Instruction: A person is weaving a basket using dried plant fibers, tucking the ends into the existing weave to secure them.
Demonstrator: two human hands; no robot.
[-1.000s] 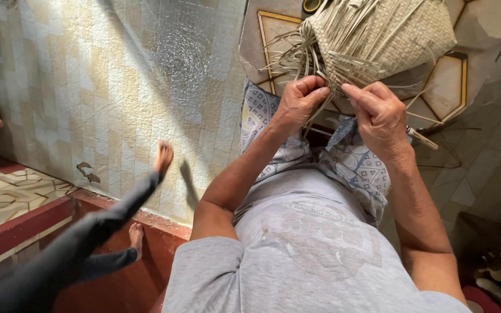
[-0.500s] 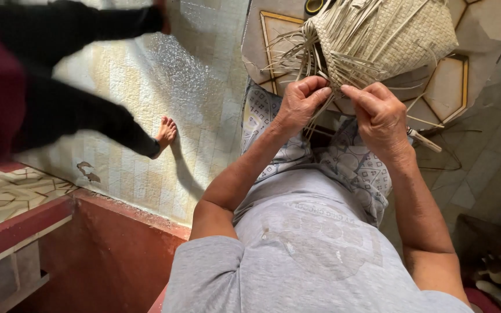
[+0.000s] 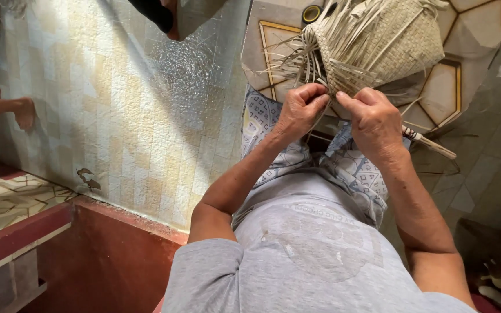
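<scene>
The woven basket [image 3: 387,40] of pale straw rests on the person's lap, just beyond both hands, its unfinished rim turned toward them and loose strips [image 3: 297,61] fanning out to the left; the left hand [image 3: 300,110] is clenched on a few strips at the rim's near edge, its fingers [image 3: 314,93] curled tight around them; the right hand [image 3: 372,119] pinches the weave just beside it, thumb and fingers closed on the edge of the basket; the two hands nearly touch, and both are equally near the work; the basket's long axis runs left to right across the knees, up and away from the fingers. A thin stick [image 3: 430,142] lies by the right wrist over the patterned tiled floor [image 3: 471,23]; another person's foot [image 3: 24,110] shows at the far left on the pale tiles.
</scene>
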